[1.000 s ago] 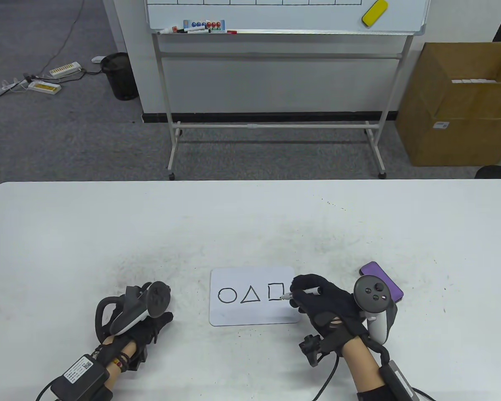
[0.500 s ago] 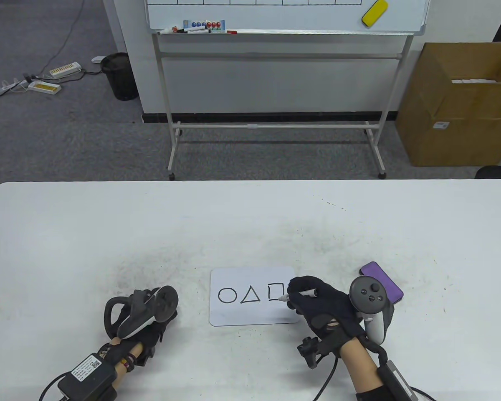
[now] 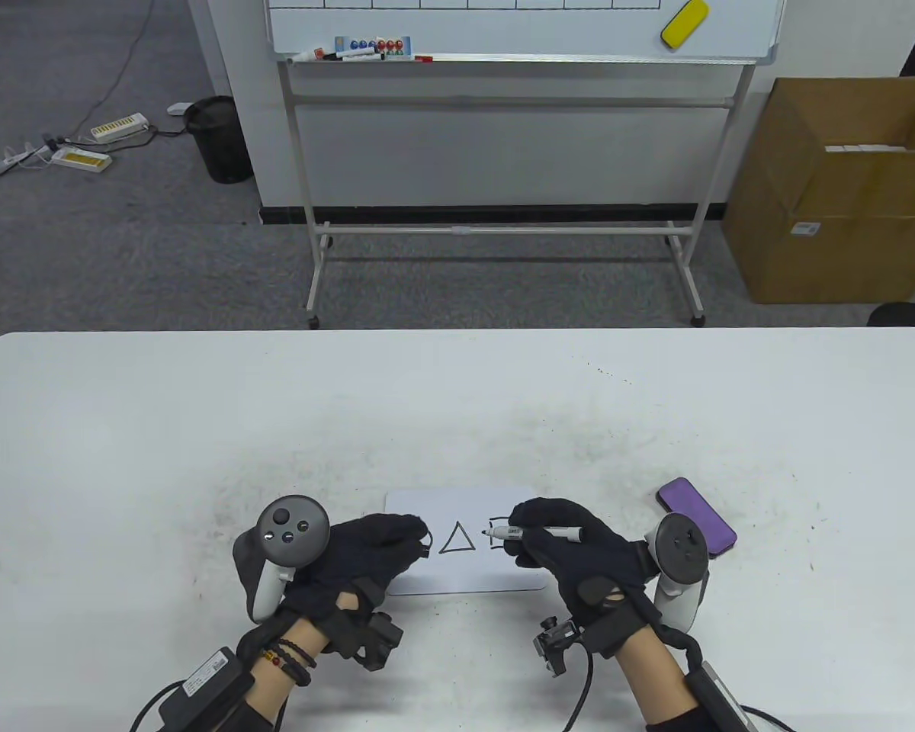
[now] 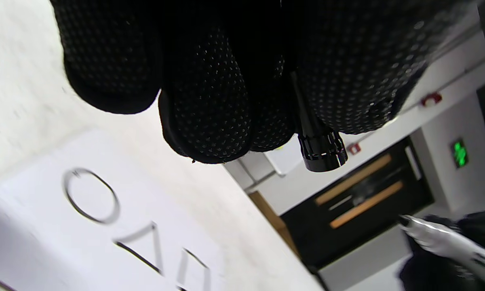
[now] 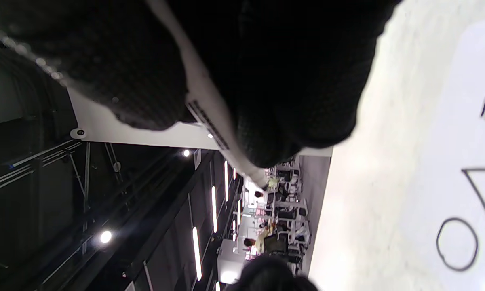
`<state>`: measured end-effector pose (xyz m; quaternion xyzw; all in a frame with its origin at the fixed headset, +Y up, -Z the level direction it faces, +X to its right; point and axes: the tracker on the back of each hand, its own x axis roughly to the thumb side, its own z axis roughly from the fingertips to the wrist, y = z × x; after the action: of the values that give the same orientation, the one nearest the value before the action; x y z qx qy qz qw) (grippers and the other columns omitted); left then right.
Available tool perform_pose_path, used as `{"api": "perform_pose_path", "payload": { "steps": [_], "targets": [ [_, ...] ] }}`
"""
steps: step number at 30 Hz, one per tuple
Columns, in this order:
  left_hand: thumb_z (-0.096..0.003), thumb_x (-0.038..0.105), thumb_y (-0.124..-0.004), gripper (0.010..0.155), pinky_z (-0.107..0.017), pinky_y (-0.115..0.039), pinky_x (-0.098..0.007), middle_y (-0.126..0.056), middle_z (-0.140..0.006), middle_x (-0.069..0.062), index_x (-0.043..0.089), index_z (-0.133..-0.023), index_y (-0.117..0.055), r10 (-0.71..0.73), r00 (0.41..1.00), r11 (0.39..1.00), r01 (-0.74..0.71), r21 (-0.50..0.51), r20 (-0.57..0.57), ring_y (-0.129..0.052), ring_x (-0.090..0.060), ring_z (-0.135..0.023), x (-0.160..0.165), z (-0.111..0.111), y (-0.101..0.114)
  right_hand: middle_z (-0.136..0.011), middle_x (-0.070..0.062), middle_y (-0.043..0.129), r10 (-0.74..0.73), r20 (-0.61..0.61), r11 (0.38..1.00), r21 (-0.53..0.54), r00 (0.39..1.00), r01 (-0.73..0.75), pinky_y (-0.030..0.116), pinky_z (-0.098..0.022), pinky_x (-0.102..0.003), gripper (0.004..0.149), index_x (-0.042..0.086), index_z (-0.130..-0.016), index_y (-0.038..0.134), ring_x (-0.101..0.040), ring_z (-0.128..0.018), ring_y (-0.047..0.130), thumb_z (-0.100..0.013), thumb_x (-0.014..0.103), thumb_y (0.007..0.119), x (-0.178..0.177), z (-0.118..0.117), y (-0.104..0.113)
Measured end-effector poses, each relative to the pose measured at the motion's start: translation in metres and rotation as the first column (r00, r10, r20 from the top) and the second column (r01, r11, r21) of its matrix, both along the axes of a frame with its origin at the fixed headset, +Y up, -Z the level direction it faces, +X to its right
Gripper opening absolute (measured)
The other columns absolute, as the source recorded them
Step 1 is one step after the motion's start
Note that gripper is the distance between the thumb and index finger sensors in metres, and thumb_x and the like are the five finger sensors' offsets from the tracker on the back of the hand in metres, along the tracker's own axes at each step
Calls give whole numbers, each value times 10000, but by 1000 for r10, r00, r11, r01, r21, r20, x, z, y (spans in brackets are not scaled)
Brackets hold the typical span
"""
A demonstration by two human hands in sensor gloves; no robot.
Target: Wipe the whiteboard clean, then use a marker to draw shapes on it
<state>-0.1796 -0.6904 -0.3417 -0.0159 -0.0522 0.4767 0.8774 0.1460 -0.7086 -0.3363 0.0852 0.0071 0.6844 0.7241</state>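
The small whiteboard point(image 3: 469, 579) lies on the table near its front edge, with a circle point(image 4: 91, 202), a triangle point(image 3: 456, 538) and a square drawn in black. My left hand point(image 3: 408, 534) hangs over the board's left end and hides the circle in the table view. Its fingers point(image 4: 210, 113) pinch a black marker cap point(image 4: 321, 151). My right hand point(image 3: 522, 530) grips the marker point(image 3: 545, 531) above the board's right end, its tip pointing left towards the left hand. The square is partly covered there. The marker's white barrel point(image 5: 210, 121) runs between my right fingers.
A purple block point(image 3: 698, 515) lies on the table just right of my right hand. Beyond the table's far edge stand a large wheeled whiteboard point(image 3: 503, 30), a cardboard box point(image 3: 831, 198) and a black bin point(image 3: 217, 137).
My left hand has moved right from the bare table onto the board's left end, covering the circle. My right hand has lifted the marker off the square and turned its tip leftward.
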Motion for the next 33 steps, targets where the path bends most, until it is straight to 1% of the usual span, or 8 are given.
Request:
{"api": "perform_pose_path", "payload": {
  "steps": [3,5,7,15,17,22,27,33],
  "targets": [
    [-309,430,-933,410,-408,-953,-382,-1068,-634,23,312,-700,-963,93,996,996,-93,4,-6,-1126,-154,-495,9,3,1,-819,-91,940,-32,-33,999,-8,999,32,973,-419,-341,435,257,-774,911,-285,-600,1110,-355,366,946,-6,2,-1],
    [-309,434,-933,407,-398,-957,-374,-1070,-621,22,309,-695,-965,97,995,995,-97,35,-9,-1129,-146,-478,12,4,1,-819,-91,940,-40,-45,999,-14,998,40,972,-420,-342,433,257,-774,911,-283,-598,1112,-355,365,946,-7,2,-1],
    [-312,443,-925,405,-394,-960,-366,-1071,-618,29,315,-695,-962,101,995,994,-100,53,-14,-1130,-137,-475,13,5,-3,-821,-90,938,-37,-49,999,-10,998,36,973,-420,-339,434,259,-776,909,-290,-600,1108,-357,367,945,-8,2,-1],
    [-321,431,-922,404,-398,-956,-375,-1068,-629,20,304,-703,-958,247,969,966,-247,72,7,-1130,-148,-486,15,6,-21,-830,-89,932,-40,-78,998,-45,996,36,968,-430,-341,440,258,-783,903,-282,-613,1106,-359,365,943,-14,1,-9],
    [-322,432,-920,405,-402,-956,-375,-1066,-632,21,305,-704,-957,238,971,969,-240,66,36,-1129,-148,-489,19,6,-21,-837,-89,925,-41,-80,998,-47,996,37,967,-435,-340,442,262,-787,899,-280,-621,1103,-360,366,939,-17,1,-10],
    [-326,427,-916,406,-402,-955,-379,-1065,-634,15,299,-709,-956,270,963,961,-271,64,16,-1127,-155,-490,19,7,-22,-844,-91,919,-108,-101,990,-99,989,98,964,-440,-341,439,265,-789,897,-285,-628,1099,-363,366,937,-16,-1,-17],
    [-328,428,-914,407,-399,-951,-381,-1061,-626,7,288,-708,-953,242,970,966,-239,95,-22,-1122,-157,-481,15,9,-21,-842,-90,921,-86,-102,993,-84,991,77,965,-439,-340,439,262,-789,897,-285,-626,1099,-364,366,936,-19,0,-16],
    [-330,424,-909,408,-405,-951,-388,-1061,-632,4,285,-711,-953,251,966,966,-254,57,56,-1124,-163,-487,24,9,-26,-843,-92,920,-101,-146,991,-105,984,86,965,-440,-342,441,262,-792,896,-283,-628,1100,-364,362,937,-24,0,-19]
  ]
}}
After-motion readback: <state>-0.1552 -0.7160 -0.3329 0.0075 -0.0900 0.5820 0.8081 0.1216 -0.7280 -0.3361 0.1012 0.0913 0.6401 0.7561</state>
